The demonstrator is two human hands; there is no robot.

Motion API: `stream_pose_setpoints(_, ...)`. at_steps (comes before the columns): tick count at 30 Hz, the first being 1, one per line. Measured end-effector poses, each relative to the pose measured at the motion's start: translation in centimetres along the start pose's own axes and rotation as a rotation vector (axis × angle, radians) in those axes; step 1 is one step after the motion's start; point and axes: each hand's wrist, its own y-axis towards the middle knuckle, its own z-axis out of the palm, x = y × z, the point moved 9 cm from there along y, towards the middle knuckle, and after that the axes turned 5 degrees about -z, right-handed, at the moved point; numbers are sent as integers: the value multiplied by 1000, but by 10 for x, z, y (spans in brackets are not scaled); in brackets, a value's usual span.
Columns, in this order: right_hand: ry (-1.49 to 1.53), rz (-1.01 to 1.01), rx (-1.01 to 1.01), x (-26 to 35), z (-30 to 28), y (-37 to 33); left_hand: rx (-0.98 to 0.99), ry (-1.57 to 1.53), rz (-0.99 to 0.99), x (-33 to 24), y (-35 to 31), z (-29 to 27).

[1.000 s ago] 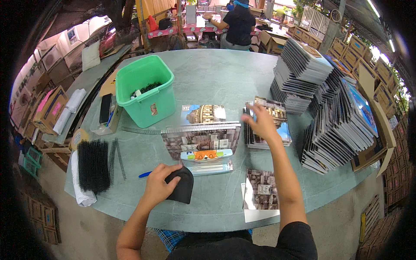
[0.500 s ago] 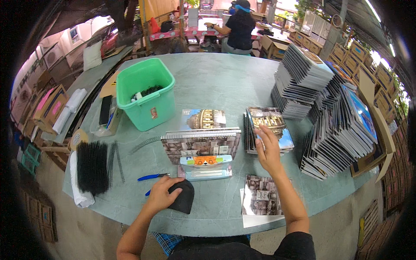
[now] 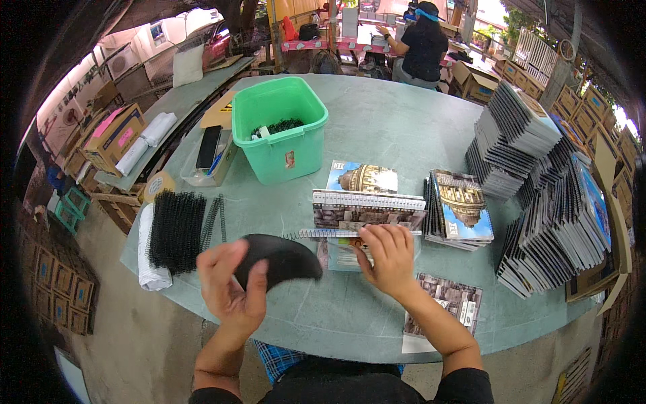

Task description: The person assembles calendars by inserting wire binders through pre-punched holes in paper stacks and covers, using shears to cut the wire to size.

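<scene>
Head view: got coil [image 3: 330,233] mid-table before notebooks [image 3: 336,217], long axis left-right, free end pointing left. Holding tilted black pad [image 3: 286,261] in left hand [image 3: 232,286], clamped between thumb and fingers. Touching coil with right hand [image 3: 387,262], fingers curled over; can't tell if pinched.

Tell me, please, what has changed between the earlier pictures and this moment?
The left hand has lifted and tilted the black pad. The right hand has moved left, from the small notebook stack to the middle notebook's near edge. The green bin stayed in place.
</scene>
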Motion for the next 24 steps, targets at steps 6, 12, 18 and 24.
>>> stream_pose_setpoints(6,728,553,133,-105,11,4,325,-96,-143,16,7,56)
stream_pose_setpoints(12,1061,590,-156,-96,28,-9,177,16,-140,38,36,57)
stream_pose_setpoints(18,1090,684,-221,-104,40,-24,-110,-46,-118,16,59,14)
stream_pose_setpoints(24,1077,700,-263,-101,36,-30,-305,-140,-161,19,65,10)
